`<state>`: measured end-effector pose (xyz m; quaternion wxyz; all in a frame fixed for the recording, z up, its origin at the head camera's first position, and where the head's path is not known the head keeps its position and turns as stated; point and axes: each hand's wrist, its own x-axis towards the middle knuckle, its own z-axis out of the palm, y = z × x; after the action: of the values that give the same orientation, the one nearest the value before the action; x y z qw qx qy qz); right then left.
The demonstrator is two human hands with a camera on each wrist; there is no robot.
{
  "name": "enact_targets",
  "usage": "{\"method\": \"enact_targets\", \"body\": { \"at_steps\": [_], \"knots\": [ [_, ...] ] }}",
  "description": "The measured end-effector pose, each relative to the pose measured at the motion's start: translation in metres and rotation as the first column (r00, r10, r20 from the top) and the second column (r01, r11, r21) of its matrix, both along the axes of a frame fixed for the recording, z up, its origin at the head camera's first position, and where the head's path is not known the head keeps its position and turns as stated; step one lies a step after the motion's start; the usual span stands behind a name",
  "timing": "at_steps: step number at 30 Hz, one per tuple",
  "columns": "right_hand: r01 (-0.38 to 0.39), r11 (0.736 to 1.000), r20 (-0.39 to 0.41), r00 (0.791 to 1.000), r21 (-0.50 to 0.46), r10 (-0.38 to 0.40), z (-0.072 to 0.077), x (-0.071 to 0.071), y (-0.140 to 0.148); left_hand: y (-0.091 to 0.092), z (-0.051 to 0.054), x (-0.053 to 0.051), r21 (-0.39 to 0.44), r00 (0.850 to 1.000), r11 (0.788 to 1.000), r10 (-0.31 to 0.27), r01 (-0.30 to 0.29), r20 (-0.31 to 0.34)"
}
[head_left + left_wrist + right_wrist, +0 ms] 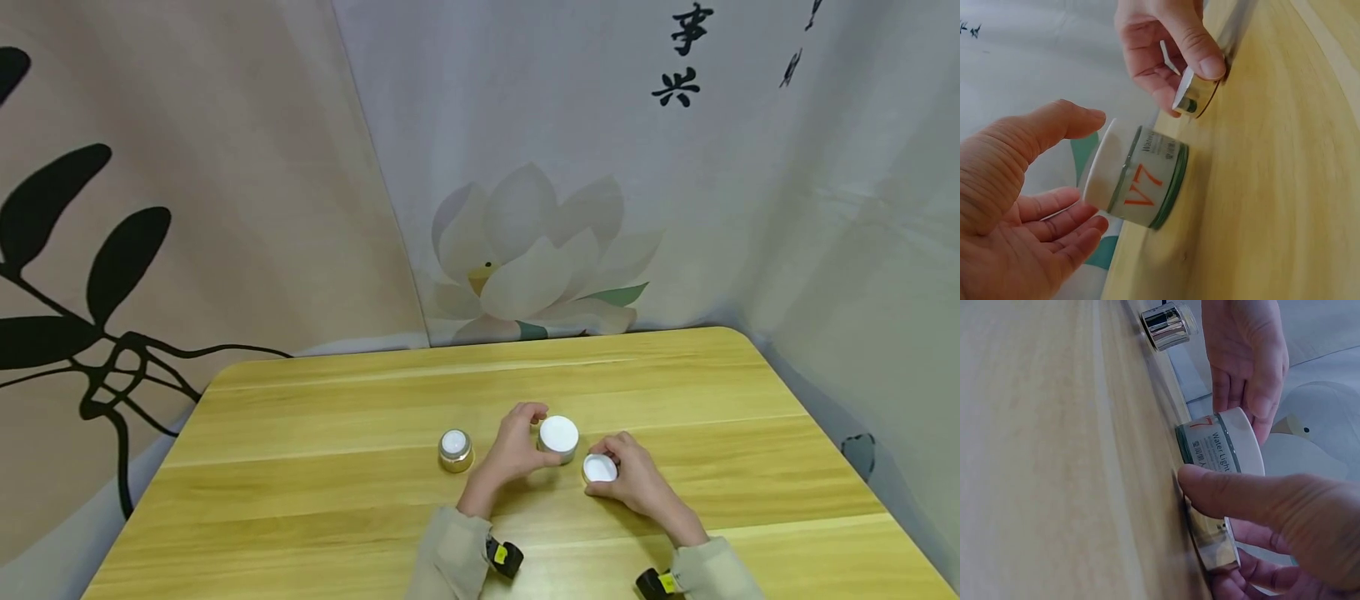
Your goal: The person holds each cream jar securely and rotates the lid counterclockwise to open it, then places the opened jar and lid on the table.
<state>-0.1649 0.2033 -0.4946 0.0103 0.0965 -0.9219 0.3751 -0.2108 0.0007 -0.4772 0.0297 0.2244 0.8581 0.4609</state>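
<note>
A cream jar with a white lid stands upright on the table; "V7" shows in red on its side in the left wrist view. My left hand is spread around its lid, thumb and fingers apart from it in the left wrist view. To the right, my right hand pinches a shiny gold lid between thumb and fingers. The lid lies at the tabletop, its white inside facing up. Left of both hands stands a small gold jar with a white top, touched by neither hand.
The wooden table has light grain and rounded back corners. Behind it hangs a curtain printed with a lotus, dark leaves and black characters.
</note>
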Motion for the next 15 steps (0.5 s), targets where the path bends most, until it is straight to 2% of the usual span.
{"method": "enact_targets", "body": {
  "at_steps": [7,15],
  "knots": [
    [-0.012,1.0,-0.009,1.0,-0.003,0.012,-0.001,0.0,0.0,0.006,-0.005,-0.001,-0.023,1.0,1.0,0.003,-0.003,0.015],
    [-0.007,1.0,-0.009,1.0,0.001,0.007,-0.004,-0.001,0.0,0.012,-0.021,-0.005,-0.089,0.998,0.995,0.048,-0.045,0.034]
  ]
}}
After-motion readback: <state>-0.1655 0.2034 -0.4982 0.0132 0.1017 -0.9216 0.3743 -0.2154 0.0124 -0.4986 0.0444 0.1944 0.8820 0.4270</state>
